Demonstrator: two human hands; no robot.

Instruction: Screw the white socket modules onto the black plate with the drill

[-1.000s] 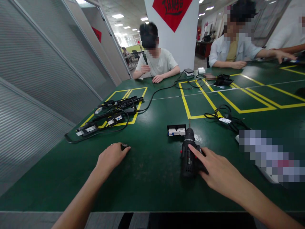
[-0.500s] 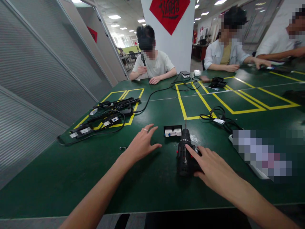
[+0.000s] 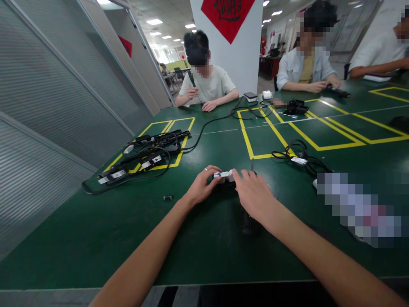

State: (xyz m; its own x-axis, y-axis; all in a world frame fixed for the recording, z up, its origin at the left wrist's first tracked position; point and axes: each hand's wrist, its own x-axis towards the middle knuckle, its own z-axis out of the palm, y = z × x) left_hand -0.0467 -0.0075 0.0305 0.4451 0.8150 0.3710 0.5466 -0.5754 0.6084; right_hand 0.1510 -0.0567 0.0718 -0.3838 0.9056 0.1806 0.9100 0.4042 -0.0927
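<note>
In the head view, both hands met on a small white plastic block (image 3: 223,174) with a blue mark, which sat on the green worktop (image 3: 198,238) just ahead of the person. The left hand (image 3: 201,187) pinched its left end between thumb and forefinger, a narrow grip closed on the piece. The right hand (image 3: 254,194) lay over its right end with the fingers curled down; whether that grip had truly closed on the block could not be told, since the hand hid the contact. Under the right wrist lay a black power screwdriver (image 3: 249,221), mostly covered, its thin bit (image 3: 252,164) poking out past the fingers.

The block looked light, rigid and smooth, probably a moulded part that would slip under a loose pinch but not bend. Holding it by its two short ends, as the hands sat, seemed the sound way to take it.

A tiny dark part (image 3: 167,198) lay apart to the left, and bundled black cables (image 3: 150,149) sat further out.
</note>
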